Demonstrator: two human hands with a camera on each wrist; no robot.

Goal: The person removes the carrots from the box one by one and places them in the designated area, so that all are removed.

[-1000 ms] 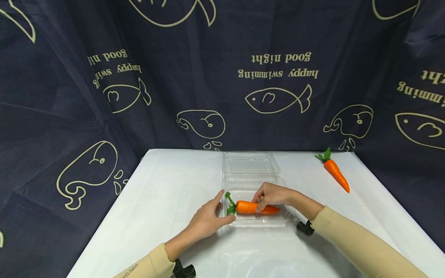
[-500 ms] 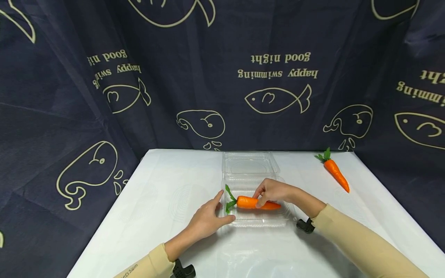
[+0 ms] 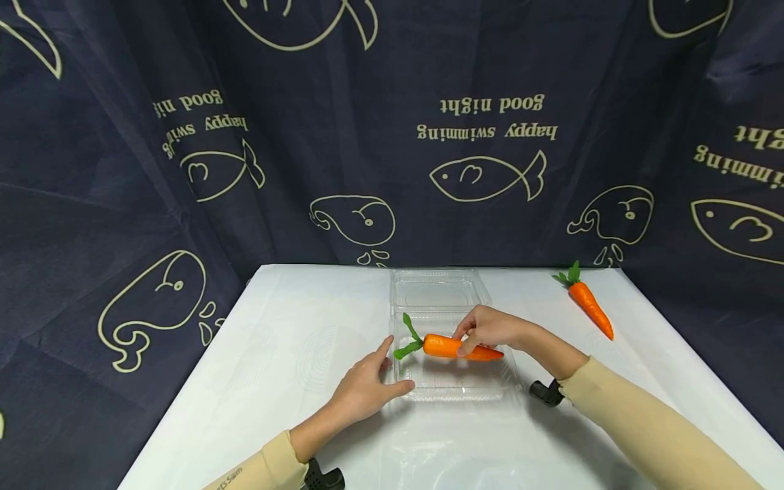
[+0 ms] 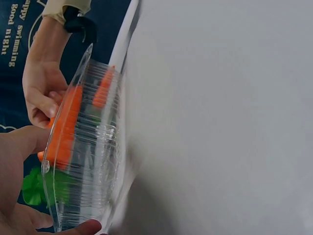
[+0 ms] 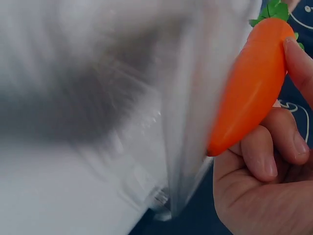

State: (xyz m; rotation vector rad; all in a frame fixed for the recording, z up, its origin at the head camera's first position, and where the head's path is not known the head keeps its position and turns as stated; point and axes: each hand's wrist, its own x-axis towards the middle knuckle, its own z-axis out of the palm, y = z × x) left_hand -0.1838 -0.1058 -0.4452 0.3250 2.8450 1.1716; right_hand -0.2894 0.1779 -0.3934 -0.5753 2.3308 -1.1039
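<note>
My right hand pinches an orange carrot with green leaves, thumb on one side and fingers on the other. The carrot hangs over the near half of a clear plastic clamshell box, leaves to the left and tip to the right. In the right wrist view the carrot shows smooth and glossy beside the blurred box wall. At the box's left side lies my left hand, thumb and forefinger spread along the rim. Seen from the left wrist, its fingers are right at the box's edge.
The box's lid is folded back, away from me. A second carrot lies at the back right of the white table. A dark blue curtain with fish drawings hangs behind the table's far edge.
My right hand has raised the carrot from inside the box and shifted it a little to the right. The left hand stays in place at the box's left side.
</note>
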